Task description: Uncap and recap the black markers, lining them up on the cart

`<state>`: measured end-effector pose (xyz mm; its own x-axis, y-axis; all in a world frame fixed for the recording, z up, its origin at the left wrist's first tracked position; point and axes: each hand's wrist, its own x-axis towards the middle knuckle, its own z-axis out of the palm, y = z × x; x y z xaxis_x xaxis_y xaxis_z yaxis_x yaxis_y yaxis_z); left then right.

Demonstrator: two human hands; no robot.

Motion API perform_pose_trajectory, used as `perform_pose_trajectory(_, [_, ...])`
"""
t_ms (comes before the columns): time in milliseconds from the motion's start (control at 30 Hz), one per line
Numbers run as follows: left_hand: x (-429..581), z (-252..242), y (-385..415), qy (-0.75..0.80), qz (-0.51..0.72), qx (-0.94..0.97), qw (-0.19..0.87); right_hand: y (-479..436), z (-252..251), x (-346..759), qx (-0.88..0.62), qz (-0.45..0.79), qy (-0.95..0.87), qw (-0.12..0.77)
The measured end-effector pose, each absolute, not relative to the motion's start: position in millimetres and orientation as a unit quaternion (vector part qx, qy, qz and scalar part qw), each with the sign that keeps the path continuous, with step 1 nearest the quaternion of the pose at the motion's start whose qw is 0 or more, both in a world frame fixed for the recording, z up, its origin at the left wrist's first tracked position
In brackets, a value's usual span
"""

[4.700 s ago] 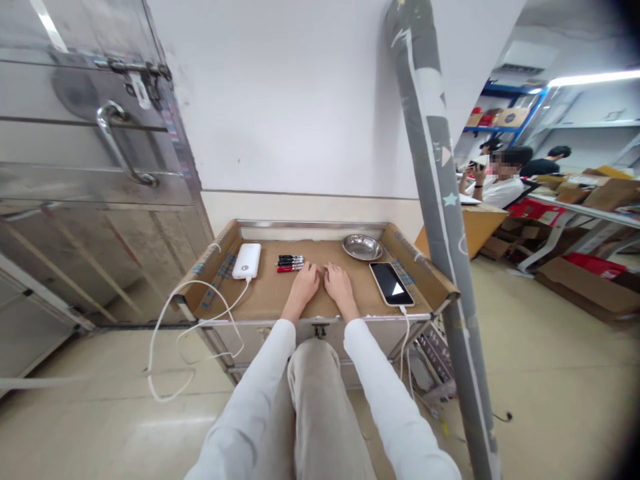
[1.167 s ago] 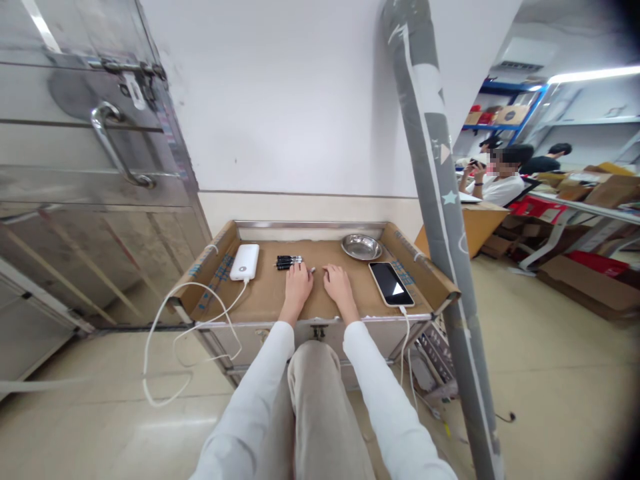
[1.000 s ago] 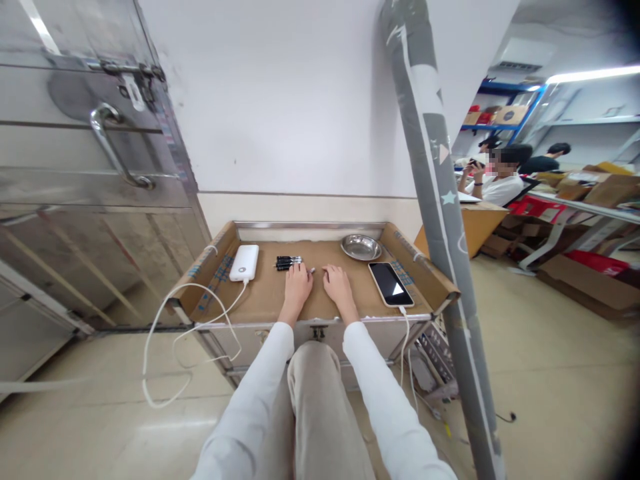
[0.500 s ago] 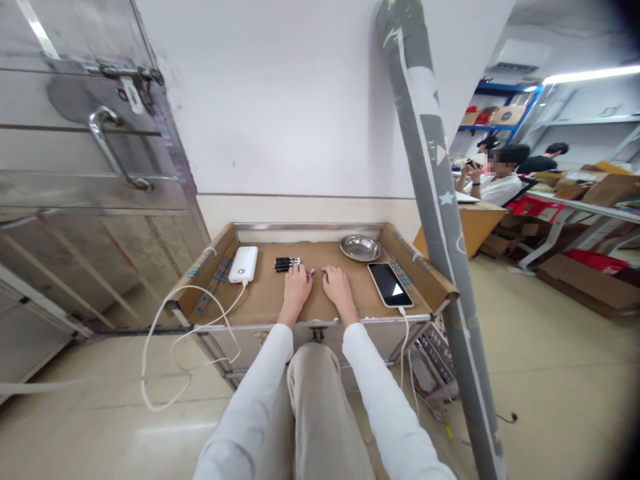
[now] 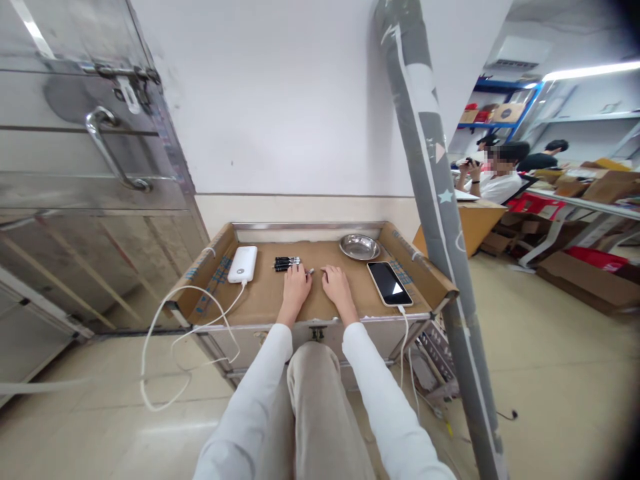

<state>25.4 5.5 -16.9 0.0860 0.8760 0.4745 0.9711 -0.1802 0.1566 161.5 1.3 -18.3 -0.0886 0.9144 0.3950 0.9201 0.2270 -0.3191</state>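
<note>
Both hands rest on a cardboard-covered tabletop (image 5: pixel 270 303). My left hand (image 5: pixel 297 287) lies palm down just below a small bundle of black pens or sticks with silvery ends (image 5: pixel 286 263); a small pale piece (image 5: pixel 311 271) shows beside its fingertips, and whether the hand grips it is too small to tell. My right hand (image 5: pixel 337 287) also lies palm down, a short gap to the right, fingers slightly bent on the cardboard, with nothing seen in it. A round metal dish (image 5: pixel 359 247) stands behind it, and a phone (image 5: pixel 390 284) lies to its right.
A white power bank (image 5: pixel 243 264) with a looping white cable (image 5: pixel 145 360) is at the left. Raised cardboard sides edge the table. A long grey roll (image 5: pixel 440 200) leans on the wall at the right. People sit at tables further back; a metal door (image 5: pixel 50 153) stands left.
</note>
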Motion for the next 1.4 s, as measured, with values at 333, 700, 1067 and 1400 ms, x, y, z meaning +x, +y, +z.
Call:
perform_pose_trajectory(333, [25.4, -21.3, 9.4, -0.628, -0.239, -0.734, 0.097, 2.0, -18.3, 161.9, -0.62, -0.007, -0.738, 0.267])
perform_pose_trajectory(700, [25.0, -21.6, 9.0, -0.623, -0.24, -0.738, 0.093, 0.1, -17.1, 161.8, -0.617, -0.008, -0.739, 0.27])
perform_pose_trajectory(1067, [24.6, -22.3, 9.3, -0.622, -0.243, -0.739, 0.088, -0.3, -16.7, 161.7, -0.62, -0.001, -0.734, 0.276])
perform_pose_trajectory(1400, [24.0, -22.7, 9.8, -0.612, -0.244, -0.747, 0.088, 1.9, -19.5, 162.6, -0.611, 0.007, -0.738, 0.286])
